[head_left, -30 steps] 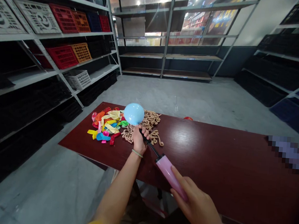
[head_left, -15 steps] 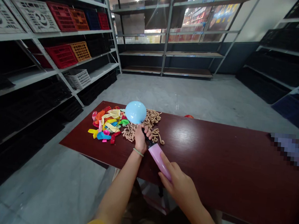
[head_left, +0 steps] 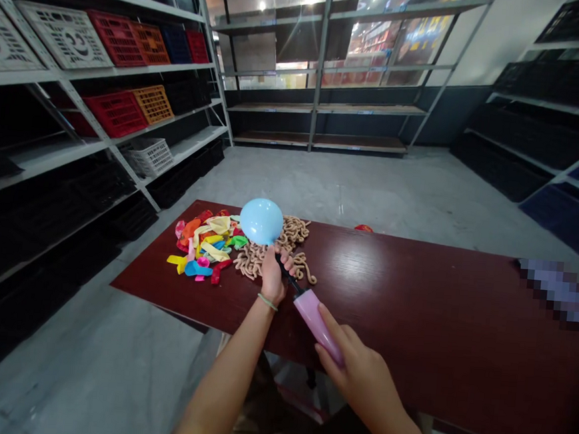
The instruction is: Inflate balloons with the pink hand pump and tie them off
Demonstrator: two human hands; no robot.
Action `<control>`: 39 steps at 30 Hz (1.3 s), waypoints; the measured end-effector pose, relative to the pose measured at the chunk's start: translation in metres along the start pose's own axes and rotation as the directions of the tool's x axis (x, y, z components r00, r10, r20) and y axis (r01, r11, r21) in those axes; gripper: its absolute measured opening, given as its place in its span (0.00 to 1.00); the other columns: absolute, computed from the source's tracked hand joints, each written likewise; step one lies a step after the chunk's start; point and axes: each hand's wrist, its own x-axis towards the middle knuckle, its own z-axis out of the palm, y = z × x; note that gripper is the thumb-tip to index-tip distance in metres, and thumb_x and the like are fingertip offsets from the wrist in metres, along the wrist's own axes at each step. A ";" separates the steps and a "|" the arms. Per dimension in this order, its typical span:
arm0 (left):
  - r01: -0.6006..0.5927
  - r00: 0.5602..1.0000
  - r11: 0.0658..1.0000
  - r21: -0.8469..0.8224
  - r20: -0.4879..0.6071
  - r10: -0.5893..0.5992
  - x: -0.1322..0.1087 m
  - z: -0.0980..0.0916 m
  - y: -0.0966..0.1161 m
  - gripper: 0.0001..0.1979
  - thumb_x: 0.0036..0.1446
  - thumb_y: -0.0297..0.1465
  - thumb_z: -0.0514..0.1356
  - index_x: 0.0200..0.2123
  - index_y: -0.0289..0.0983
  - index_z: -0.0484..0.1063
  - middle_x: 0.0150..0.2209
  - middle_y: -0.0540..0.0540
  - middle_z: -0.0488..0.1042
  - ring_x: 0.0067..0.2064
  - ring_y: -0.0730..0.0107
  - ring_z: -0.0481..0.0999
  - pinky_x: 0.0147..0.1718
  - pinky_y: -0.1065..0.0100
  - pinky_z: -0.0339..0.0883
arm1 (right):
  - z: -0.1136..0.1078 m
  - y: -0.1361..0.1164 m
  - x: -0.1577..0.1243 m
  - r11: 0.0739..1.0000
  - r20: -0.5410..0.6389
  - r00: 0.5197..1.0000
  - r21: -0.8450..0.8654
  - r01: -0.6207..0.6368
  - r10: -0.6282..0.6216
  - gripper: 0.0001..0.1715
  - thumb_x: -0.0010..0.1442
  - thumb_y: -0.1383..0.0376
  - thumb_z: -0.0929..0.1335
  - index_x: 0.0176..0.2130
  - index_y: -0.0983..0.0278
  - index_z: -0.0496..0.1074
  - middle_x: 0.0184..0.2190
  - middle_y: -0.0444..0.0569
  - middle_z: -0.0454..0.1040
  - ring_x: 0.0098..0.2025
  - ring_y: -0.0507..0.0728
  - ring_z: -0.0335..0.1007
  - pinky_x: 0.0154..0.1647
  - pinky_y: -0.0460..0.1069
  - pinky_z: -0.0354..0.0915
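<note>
A light blue balloon (head_left: 261, 221), rounded with air, sits at the tip of a hand pump. My left hand (head_left: 275, 275) is closed around the pump's black end and the balloon's neck, hiding where the two join. The pump's pink barrel (head_left: 317, 326) slants down to the right, with a stretch of black rod showing between it and my left hand. Wrapped around the barrel is my right hand (head_left: 358, 366). Behind and beside my left hand lies a pile of tan, cord-like pieces (head_left: 250, 261). Limp balloons in many colours (head_left: 212, 238) are heaped left of it.
The dark red-brown table (head_left: 413, 307) stretches away to the right. A pixelated patch (head_left: 561, 292) covers something at its right end. A small red thing (head_left: 363, 227) shows at the far edge. Shelves with coloured crates (head_left: 112, 113) stand left; a metal rack (head_left: 315, 105) stands at the back.
My right hand has drawn the pink barrel down and right, away from my left hand, so more black rod shows. The balloon looks about the same size, and the camera view has shifted slightly.
</note>
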 end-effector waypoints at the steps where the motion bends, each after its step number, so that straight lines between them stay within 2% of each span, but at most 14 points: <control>1: 0.016 1.000 1.000 0.008 0.017 -0.016 0.000 0.000 0.000 0.11 0.64 0.38 0.55 0.32 0.39 0.58 0.22 0.56 0.54 0.18 0.79 0.55 0.16 0.77 0.52 | 0.003 -0.002 0.008 1.000 -0.001 1.000 -0.004 -0.015 0.015 0.38 0.66 0.59 0.62 0.70 0.53 0.46 0.35 0.46 0.74 0.28 0.55 0.76 0.24 0.46 0.64; 4: 0.030 0.999 1.000 0.003 0.024 -0.030 0.001 0.001 0.001 0.11 0.64 0.37 0.55 0.32 0.39 0.58 0.22 0.56 0.53 0.18 0.79 0.55 0.16 0.77 0.51 | 0.009 -0.008 0.023 0.999 0.015 0.999 -0.010 -0.038 0.038 0.38 0.66 0.59 0.62 0.70 0.52 0.46 0.36 0.46 0.74 0.28 0.55 0.75 0.24 0.46 0.63; 7: 0.022 1.000 1.000 -0.003 0.009 -0.022 0.002 0.001 0.003 0.11 0.64 0.37 0.55 0.31 0.39 0.58 0.21 0.56 0.53 0.17 0.79 0.55 0.15 0.77 0.50 | 0.011 -0.010 0.020 1.000 0.023 1.000 0.011 -0.017 0.017 0.38 0.66 0.59 0.62 0.70 0.53 0.45 0.35 0.46 0.73 0.28 0.55 0.74 0.24 0.46 0.63; 15: 0.000 1.000 1.000 -0.012 0.005 0.000 0.003 0.001 0.007 0.12 0.64 0.37 0.56 0.31 0.39 0.58 0.21 0.57 0.53 0.17 0.79 0.55 0.13 0.76 0.50 | -0.013 0.005 -0.037 0.986 0.051 0.999 0.167 0.002 -0.011 0.36 0.68 0.61 0.61 0.70 0.53 0.46 0.37 0.48 0.74 0.33 0.55 0.76 0.31 0.47 0.71; 18: -0.002 1.000 1.000 -0.024 0.013 0.002 0.004 0.002 0.008 0.11 0.64 0.37 0.56 0.31 0.39 0.59 0.21 0.56 0.54 0.17 0.79 0.56 0.13 0.76 0.50 | -0.020 0.010 -0.045 0.985 0.043 0.999 0.171 0.001 -0.008 0.35 0.68 0.60 0.61 0.70 0.53 0.46 0.38 0.49 0.75 0.33 0.56 0.77 0.31 0.48 0.72; 21: -0.021 1.000 0.999 -0.041 0.009 0.021 0.003 0.004 0.008 0.12 0.64 0.37 0.56 0.30 0.39 0.59 0.22 0.56 0.54 0.17 0.80 0.55 0.14 0.76 0.51 | -0.018 0.009 -0.034 0.991 0.033 0.999 0.137 -0.003 -0.001 0.34 0.68 0.59 0.61 0.69 0.52 0.48 0.37 0.48 0.75 0.32 0.56 0.77 0.30 0.47 0.71; 28: 0.001 1.000 1.000 0.021 0.024 -0.001 0.003 0.004 0.006 0.14 0.63 0.39 0.57 0.31 0.40 0.58 0.21 0.56 0.53 0.17 0.79 0.55 0.14 0.77 0.50 | 0.006 -0.006 0.024 0.993 0.039 0.998 0.108 -0.055 0.051 0.35 0.68 0.57 0.61 0.70 0.51 0.47 0.39 0.47 0.75 0.33 0.56 0.77 0.30 0.47 0.69; 31: -0.011 1.000 1.000 0.000 0.009 0.011 0.004 0.004 0.008 0.13 0.64 0.38 0.57 0.31 0.39 0.58 0.21 0.56 0.53 0.17 0.79 0.54 0.14 0.76 0.50 | 0.011 -0.008 0.030 0.995 0.054 0.998 0.095 -0.040 0.035 0.35 0.67 0.57 0.62 0.69 0.51 0.48 0.39 0.47 0.75 0.34 0.57 0.77 0.30 0.47 0.69; 34: -0.013 1.000 1.000 -0.003 0.009 0.013 0.003 0.004 0.009 0.13 0.63 0.38 0.57 0.31 0.39 0.58 0.20 0.57 0.53 0.17 0.79 0.54 0.13 0.76 0.50 | 0.005 -0.003 0.014 0.996 0.052 0.999 0.093 -0.006 0.002 0.35 0.68 0.58 0.61 0.70 0.53 0.47 0.38 0.48 0.73 0.34 0.57 0.77 0.30 0.47 0.69; 39: 0.003 1.000 0.999 -0.044 0.001 -0.003 0.002 0.005 0.008 0.12 0.64 0.37 0.57 0.31 0.39 0.58 0.21 0.57 0.54 0.17 0.80 0.55 0.13 0.77 0.50 | -0.016 0.009 -0.036 0.989 0.077 0.997 0.148 0.005 -0.016 0.34 0.68 0.61 0.60 0.70 0.52 0.46 0.38 0.48 0.74 0.34 0.55 0.76 0.31 0.46 0.71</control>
